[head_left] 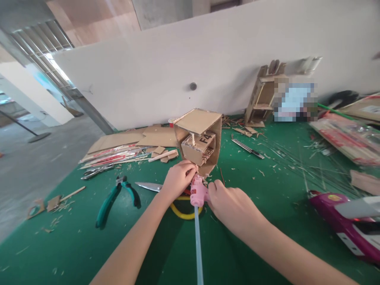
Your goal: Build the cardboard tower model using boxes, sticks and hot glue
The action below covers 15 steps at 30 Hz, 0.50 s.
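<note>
My right hand (227, 202) is wrapped round the handle of a pink hot glue gun (197, 192). A long, pale glue stick (198, 241) runs out of its back end toward me. The gun's nozzle points at the lower front of an open cardboard box (198, 120); its tip is hidden. Inside the box sits a smaller cardboard block (197, 148) with dark print. My left hand (179, 178) is closed at the box's lower front edge, fingertips pinched beside the nozzle; what they hold does not show clearly. Scissors (181, 215) with yellow-and-red handles lie partly beneath my hands.
Green-handled pliers (111, 200) lie at left, near cardboard sheets (124, 139) and wooden sticks. A utility knife (246, 148) is right of the box. Farther right stand a cardboard frame (263, 97), plastic-wrapped packs (350, 136) and a magenta device (338, 221). Scraps litter the green table (249, 257).
</note>
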Each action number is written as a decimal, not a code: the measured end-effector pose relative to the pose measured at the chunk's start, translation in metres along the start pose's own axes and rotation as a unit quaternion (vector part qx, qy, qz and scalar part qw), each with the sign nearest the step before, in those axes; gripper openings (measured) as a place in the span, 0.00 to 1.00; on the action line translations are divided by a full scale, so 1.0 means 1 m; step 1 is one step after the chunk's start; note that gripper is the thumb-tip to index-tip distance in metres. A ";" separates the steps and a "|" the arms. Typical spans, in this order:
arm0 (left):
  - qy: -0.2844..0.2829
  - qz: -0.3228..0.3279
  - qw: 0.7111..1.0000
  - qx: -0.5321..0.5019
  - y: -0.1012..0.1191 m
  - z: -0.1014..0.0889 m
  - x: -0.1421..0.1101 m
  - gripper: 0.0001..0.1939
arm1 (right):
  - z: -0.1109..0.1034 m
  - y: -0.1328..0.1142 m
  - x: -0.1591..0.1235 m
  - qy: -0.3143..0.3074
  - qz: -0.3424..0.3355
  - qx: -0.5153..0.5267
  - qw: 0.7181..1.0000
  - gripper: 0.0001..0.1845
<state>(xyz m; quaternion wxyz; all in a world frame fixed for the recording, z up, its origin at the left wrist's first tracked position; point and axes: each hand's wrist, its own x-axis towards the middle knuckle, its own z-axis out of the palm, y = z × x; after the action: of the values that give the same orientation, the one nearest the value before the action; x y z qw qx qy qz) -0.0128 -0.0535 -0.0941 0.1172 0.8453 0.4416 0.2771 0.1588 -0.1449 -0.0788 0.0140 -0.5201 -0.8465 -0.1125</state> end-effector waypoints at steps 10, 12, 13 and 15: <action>-0.001 0.001 1.000 -0.001 -0.002 0.001 0.001 0.10 | -0.005 0.001 -0.003 -0.016 0.004 0.001 1.000 0.06; 0.001 0.002 1.000 0.001 -0.002 0.001 0.001 0.10 | -0.004 0.002 -0.004 -0.011 0.007 -0.001 1.000 0.06; 0.002 0.002 1.000 0.002 -0.002 0.001 0.002 0.10 | -0.004 0.003 -0.005 -0.004 0.008 -0.001 1.000 0.07; 0.001 0.002 1.000 0.004 -0.002 0.001 0.002 0.10 | -0.002 0.004 -0.006 0.011 0.005 0.001 1.000 0.08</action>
<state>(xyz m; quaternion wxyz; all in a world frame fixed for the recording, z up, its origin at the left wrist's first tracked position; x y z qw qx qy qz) -0.0130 -0.0504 -0.0953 0.1129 0.8464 0.4407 0.2769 0.1649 -0.1485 -0.0772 0.0245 -0.5226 -0.8440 -0.1177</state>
